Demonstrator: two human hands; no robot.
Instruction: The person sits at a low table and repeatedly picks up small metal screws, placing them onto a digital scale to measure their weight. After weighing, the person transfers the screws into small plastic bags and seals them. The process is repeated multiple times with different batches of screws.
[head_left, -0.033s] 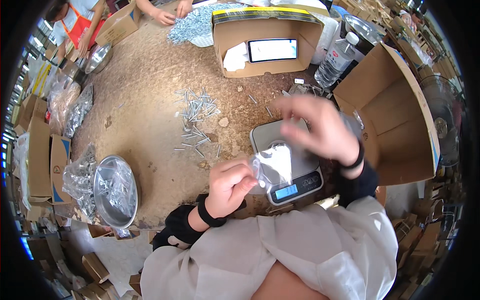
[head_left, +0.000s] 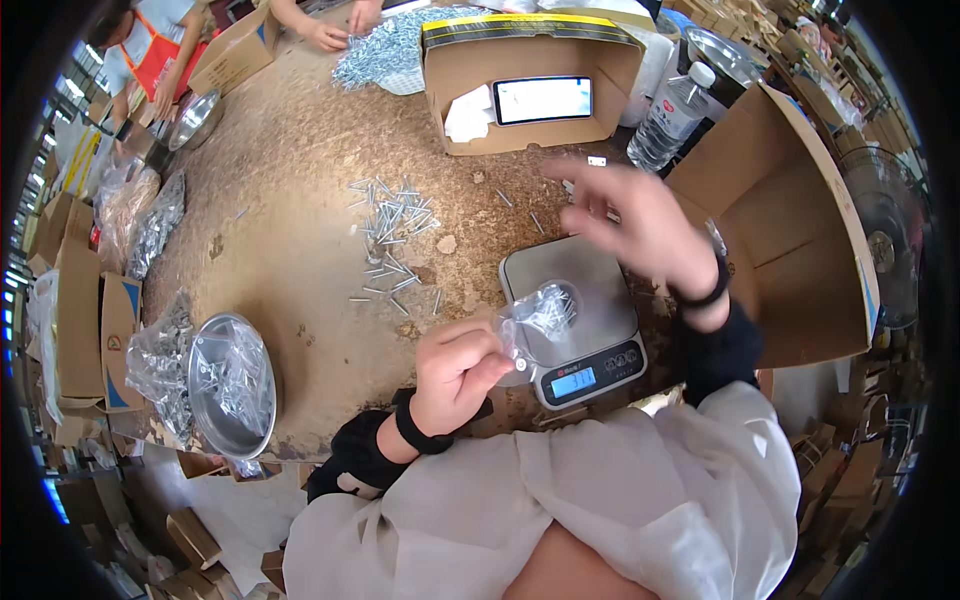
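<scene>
A clear plastic bag [head_left: 516, 345] rests partly on the digital scale [head_left: 606, 285], with a cluster of small screws or nails [head_left: 553, 312] inside its far end. My left hand [head_left: 455, 372] pinches the bag's near left end beside the scale. Over the scale's far right corner, my right hand [head_left: 645, 225] is held with fingers apart and nothing visible in it. The scale's blue display is lit. Left of the scale lies a loose spread of silver screws or nails [head_left: 400, 217]. Two single ones lie beyond the scale, near my right fingertips.
A metal bowl [head_left: 265, 400] of bagged hardware stands left. An open carton [head_left: 800, 240] borders the right. At the back are a box [head_left: 460, 75] holding a phone [head_left: 543, 100], a water bottle [head_left: 672, 118] and a hardware heap [head_left: 400, 50] by another person's hands [head_left: 328, 38].
My right hand has moved slightly away from me, off the scale's middle. White glare on the bag is gone, so its contents show. My left hand keeps its pinch.
</scene>
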